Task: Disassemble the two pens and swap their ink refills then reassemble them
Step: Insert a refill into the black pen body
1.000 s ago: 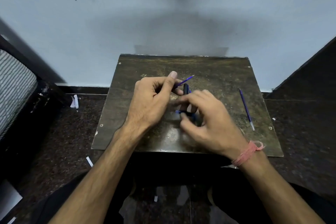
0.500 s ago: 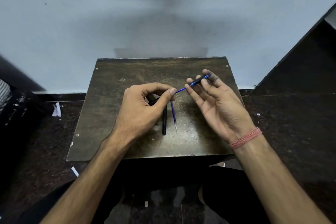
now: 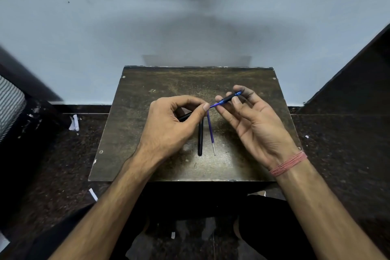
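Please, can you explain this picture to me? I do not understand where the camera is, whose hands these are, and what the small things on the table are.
There is no machine here. A person wears the camera on the head, so it looks down at their own two hands. The left hand pinches a thin blue ink refill and also holds a black tube. The right hand holds the short black and blue pen front piece on that refill. On the worn dark square table lie a black pen barrel and a second blue refill, side by side.
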